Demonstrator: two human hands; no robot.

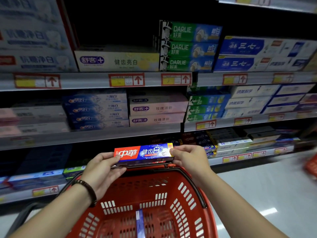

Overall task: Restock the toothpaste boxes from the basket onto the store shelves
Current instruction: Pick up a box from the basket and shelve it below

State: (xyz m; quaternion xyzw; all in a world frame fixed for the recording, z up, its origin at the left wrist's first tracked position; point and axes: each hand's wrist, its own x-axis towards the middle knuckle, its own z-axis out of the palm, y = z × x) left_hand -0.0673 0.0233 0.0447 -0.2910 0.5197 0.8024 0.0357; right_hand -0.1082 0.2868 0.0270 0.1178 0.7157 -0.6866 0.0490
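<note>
Head: left hand (101, 169), right hand (190, 160) around toothpaste box (144, 152)

The toothpaste box (144, 152) is red at one end and blue with white sparkles at the other, lettered white, with a yellow corner. The basket (169, 184) is red and slotted. The bracelet (89, 190) is dark brown beads. Price tags (127, 80) are red-framed, yellow and white, with red arrows.
</note>
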